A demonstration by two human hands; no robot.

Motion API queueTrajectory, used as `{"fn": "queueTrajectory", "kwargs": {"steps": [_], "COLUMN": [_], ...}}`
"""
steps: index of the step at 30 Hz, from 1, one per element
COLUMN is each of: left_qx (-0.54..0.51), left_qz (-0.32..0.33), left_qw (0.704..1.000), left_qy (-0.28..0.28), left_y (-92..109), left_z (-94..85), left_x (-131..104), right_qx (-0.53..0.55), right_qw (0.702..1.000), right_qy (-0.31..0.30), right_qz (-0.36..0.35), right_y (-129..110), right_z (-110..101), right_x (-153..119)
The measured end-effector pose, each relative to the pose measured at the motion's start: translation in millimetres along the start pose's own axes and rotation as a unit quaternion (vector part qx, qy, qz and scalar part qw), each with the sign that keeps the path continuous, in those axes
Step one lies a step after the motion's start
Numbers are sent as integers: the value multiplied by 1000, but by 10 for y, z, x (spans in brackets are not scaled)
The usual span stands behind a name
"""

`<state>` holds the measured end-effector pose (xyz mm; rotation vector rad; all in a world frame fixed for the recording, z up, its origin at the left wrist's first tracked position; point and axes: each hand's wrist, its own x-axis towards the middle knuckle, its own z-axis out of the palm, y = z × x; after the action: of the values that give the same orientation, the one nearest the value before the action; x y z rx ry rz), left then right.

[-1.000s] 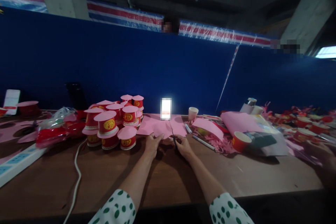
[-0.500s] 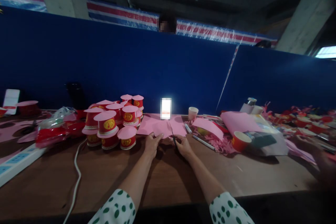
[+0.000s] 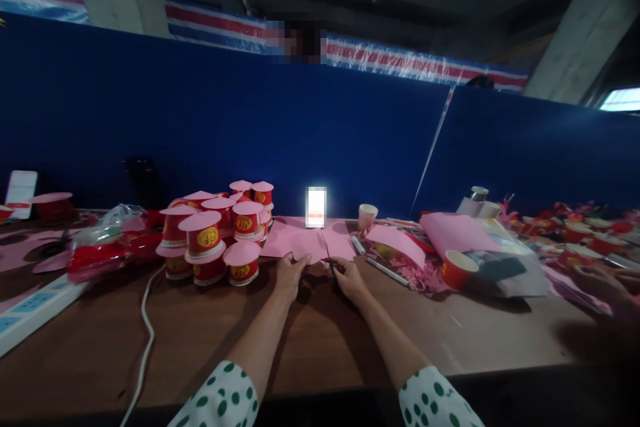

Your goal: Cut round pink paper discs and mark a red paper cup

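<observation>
My left hand [image 3: 290, 275] pinches the near edge of a pink paper sheet [image 3: 287, 239] between thumb and fingers. In my right hand [image 3: 350, 277] is a pair of scissors [image 3: 331, 268], whose blades point away from me at the sheet's near edge. The fingers cover the scissors' handles. Behind the sheet a lit phone [image 3: 315, 207] stands upright against the blue partition. Just left of the paper, red paper cups [image 3: 243, 272] with pink paper discs on top are stacked in a cluster.
Right of the sheet lie a marker [image 3: 358, 245], a pen [image 3: 389, 271], pink paper shreds [image 3: 425, 277] and a tilted red cup [image 3: 459, 269]. A white cable [image 3: 145, 320] and a power strip [image 3: 37, 312] are at left. Another person's hand [image 3: 603, 290] is at far right.
My hands, the sheet and the scissors look almost unmoved. The other person's hand at far right has shifted, and a person's head behind the partition has moved left.
</observation>
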<state>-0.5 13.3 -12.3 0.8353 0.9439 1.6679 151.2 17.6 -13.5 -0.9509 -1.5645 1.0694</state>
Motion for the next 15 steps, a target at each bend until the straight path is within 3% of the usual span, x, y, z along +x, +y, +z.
{"fn": "queueTrajectory", "kwargs": {"steps": [15], "left_qx": [41], "left_qz": [12], "left_qw": [999], "left_qy": [-18], "left_y": [-39], "left_z": [-20], "left_x": [8], "right_qx": [4], "right_qw": [1000], "right_qy": [11], "right_qz": [12], "right_y": [-1], "right_z": [0], "right_x": [0]}}
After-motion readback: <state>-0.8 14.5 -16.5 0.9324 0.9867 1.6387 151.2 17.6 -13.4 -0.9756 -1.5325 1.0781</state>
